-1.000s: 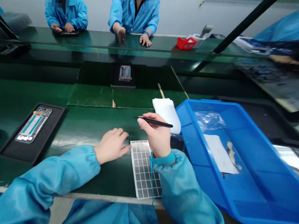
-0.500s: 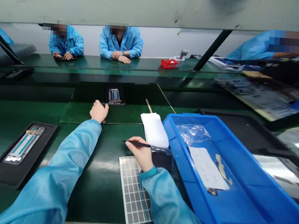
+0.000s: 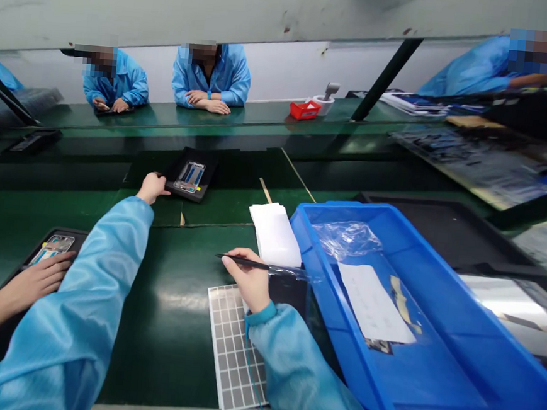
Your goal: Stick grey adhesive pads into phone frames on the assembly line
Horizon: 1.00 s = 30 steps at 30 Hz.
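Observation:
Reaching forward, my left hand [image 3: 152, 188] pinches the near left corner of a black tray [image 3: 198, 195], which sits tilted on the green surface. A phone frame [image 3: 192, 176] with blue strips lies in that tray. My right hand [image 3: 253, 283] is closed around black tweezers [image 3: 245, 262], their tip pointing left. Under my right wrist is a sheet of grey square stickers [image 3: 234, 347], and a dark plastic-wrapped item [image 3: 290, 293] lies beside the hand.
Another person's hand [image 3: 35, 284] rests on a second black tray with a phone frame [image 3: 57, 243] at left. White papers [image 3: 275, 233] lie by a blue bin [image 3: 440, 370] holding plastic film and paper. Several people in blue sit across the line; a red box [image 3: 304, 110] stands there.
My left hand has moved left and taken hold of the far tray, which is now turned and nearer. Another person's hand has come onto the left tray. The right hand still holds the tweezers.

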{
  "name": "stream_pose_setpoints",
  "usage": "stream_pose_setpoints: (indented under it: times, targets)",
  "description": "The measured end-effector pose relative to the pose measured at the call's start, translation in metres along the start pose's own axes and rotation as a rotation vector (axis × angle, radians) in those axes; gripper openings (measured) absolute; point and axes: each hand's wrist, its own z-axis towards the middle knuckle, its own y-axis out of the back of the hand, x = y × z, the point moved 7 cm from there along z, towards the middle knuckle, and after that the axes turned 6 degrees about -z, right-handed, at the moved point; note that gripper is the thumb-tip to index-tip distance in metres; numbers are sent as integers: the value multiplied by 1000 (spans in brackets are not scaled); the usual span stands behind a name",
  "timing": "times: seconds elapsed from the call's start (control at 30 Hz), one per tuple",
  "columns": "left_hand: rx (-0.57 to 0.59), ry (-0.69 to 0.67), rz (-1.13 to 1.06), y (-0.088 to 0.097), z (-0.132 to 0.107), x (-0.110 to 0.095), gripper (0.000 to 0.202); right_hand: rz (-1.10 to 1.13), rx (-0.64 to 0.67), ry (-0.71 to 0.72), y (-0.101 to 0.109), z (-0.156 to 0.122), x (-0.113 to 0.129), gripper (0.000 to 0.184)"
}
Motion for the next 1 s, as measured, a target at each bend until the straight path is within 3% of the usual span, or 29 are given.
stream_pose_setpoints:
  times: [0.17, 0.27, 0.33, 0.43, 0.5, 0.57, 0.67, 0.77, 0.83, 0.9, 0.93, 1.0]
  targets:
    - [284, 13, -142, 53, -27, 14, 23, 74, -189, 104, 23, -4, 29, 20]
    - [480, 92, -130, 67, -50, 18, 27, 92, -277, 170, 40, -12, 52, 23]
    - [709, 130, -30, 57, -71, 16, 34, 98, -293, 196, 49, -19, 65, 25]
    - [1117, 121, 223, 20, -109, 14, 36, 94, -238, 179, 55, -28, 75, 26]
    - [1323, 110, 371, -9, -133, 15, 35, 98, -189, 158, 58, -37, 76, 27]
    - [1451, 23, 528, -35, -152, 14, 31, 58, -138, 119, 60, -47, 71, 27]
    - [1435, -171, 658, -64, -165, 6, 24, -83, -68, 58, 65, -63, 58, 20]
    - [1360, -311, 669, -74, -175, -3, 29, -218, 1, 15, 74, -79, 47, 13]
    - [1209, -501, 679, -76, -182, -13, 38, -286, 27, -37, 80, -89, 40, 14]
    - [949, -775, 678, -77, -196, -28, 41, -318, 22, -95, 87, -95, 32, 16]
    - [850, -883, 675, -77, -210, -31, 38, -324, 24, -116, 89, -96, 29, 16]
    - [773, -1040, 668, -85, -246, -30, 30, -335, 39, -137, 91, -97, 22, 16]
